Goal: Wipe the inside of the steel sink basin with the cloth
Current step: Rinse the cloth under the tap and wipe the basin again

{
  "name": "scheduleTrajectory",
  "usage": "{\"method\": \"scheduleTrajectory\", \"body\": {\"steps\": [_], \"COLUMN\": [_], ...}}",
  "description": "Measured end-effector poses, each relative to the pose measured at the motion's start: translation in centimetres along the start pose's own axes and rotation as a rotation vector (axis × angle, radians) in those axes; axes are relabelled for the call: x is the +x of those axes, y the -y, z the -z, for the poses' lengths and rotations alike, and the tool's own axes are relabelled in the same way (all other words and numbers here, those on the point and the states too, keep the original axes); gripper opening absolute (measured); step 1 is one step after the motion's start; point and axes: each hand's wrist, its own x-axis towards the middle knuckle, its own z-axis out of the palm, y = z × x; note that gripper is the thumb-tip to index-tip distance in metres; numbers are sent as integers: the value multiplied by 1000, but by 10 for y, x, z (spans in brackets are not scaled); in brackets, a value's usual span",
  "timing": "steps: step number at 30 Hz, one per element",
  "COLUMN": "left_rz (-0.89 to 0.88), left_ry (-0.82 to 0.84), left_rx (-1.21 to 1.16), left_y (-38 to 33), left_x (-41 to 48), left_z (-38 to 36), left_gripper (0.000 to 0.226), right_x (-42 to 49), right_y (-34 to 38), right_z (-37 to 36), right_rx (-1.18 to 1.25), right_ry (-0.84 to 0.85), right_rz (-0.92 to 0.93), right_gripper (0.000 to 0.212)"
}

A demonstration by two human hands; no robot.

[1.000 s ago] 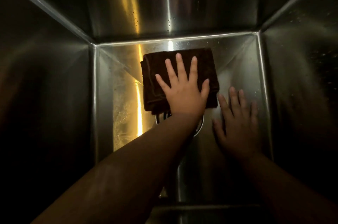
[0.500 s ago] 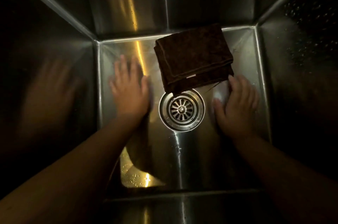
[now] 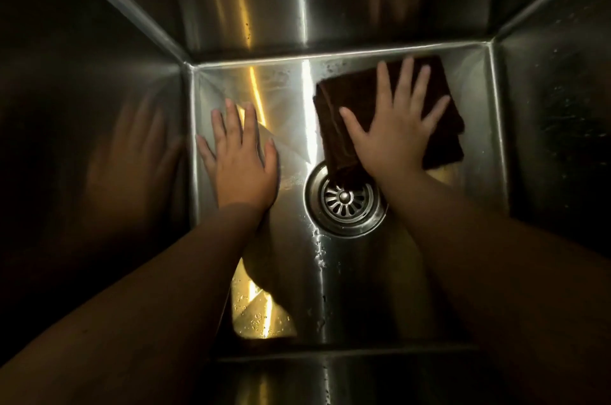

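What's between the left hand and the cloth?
Between the left hand and the cloth, only bare shiny sink floor, in the head view; the drain sits nearer.

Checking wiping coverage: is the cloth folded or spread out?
Folded: the cloth shows stacked edges on its left side beneath the right hand.

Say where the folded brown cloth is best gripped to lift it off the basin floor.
Probably grip the cloth along its left folded edge, coming from the drain side: layers stack thick there, while the sink walls crowd the far and right edges. The right hand lies flat on top.
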Motion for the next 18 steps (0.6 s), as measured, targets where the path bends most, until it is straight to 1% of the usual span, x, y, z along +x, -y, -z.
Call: {"method": "scheduleTrajectory", "body": {"steps": [3,5,7,12,18], "left_rz": [-1,4,6,3,2], "left_ry": [8,3,-5,4,-17], "left_rx": [-5,-7,-7,7,3], "left_y": [-1,0,0,1,1], "left_x": [0,1,1,2,1], "left_z": [1,0,-1,0,-2], "left_gripper": [61,62,62,63,62], "right_x": [-43,-63,-64,-28,38], "right_y": [-37,-53,-57,-50,-50], "right_z": [3,4,4,3,6], "right_rx": [-16,-25,-38,-103,-77], "right_ry": [16,42,33,-2,-69], "right_rz": [-127,-153,-153,-141,-122], "right_gripper": [86,85,82,81,78]}}
